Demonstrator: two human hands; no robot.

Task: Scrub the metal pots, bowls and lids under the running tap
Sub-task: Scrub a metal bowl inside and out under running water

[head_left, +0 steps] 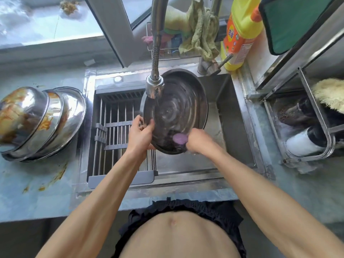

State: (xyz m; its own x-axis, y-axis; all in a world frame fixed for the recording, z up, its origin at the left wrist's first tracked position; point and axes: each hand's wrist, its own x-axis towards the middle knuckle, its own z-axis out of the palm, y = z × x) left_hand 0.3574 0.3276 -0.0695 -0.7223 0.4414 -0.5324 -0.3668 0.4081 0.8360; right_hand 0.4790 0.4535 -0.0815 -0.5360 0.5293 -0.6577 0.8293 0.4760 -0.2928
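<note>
A large round metal bowl (178,108) is tilted over the sink, its inside facing me, with water swirling in it. The tap head (154,86) hangs just above its upper left rim and water runs down into it. My left hand (140,134) grips the bowl's left rim. My right hand (197,140) presses a purple scrubbing pad (180,138) against the inside near the bottom rim. A stack of dirty metal bowls (41,121), smeared with orange sauce, lies tipped on the counter at the left.
A grey drying rack (115,138) covers the left half of the sink (240,131). A yellow detergent bottle (240,32) stands behind the sink, beside a wire basket with cloths (197,28). A metal shelf rack (307,116) stands at the right. Sauce stains mark the left counter (46,179).
</note>
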